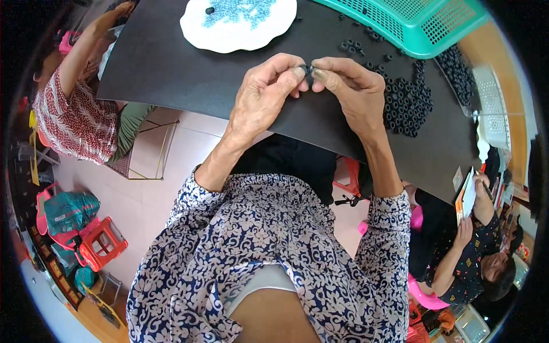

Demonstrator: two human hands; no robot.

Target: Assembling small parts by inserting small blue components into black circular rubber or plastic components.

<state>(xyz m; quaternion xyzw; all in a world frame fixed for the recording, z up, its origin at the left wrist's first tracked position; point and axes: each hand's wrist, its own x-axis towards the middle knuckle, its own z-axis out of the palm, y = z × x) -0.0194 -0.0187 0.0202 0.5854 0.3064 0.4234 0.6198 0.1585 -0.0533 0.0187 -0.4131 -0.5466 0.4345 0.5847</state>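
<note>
My left hand [264, 91] and my right hand [351, 86] meet over the black table top [189, 74], fingertips pinched together on one small black ring [308, 70]. A heap of several black rubber rings [407, 100] lies just to the right of my right hand, with loose ones [357, 46] scattered beyond it. Farther ahead stands a white wavy-edged plate [237, 26] holding small blue beads and one dark ring.
A teal perforated plastic basket [412, 20] sits at the far right of the table. One person in a red patterned top [74, 114] sits at the left; another in dark clothes [480, 240] sits at lower right holding a card. Red stools [100, 243] stand on the floor.
</note>
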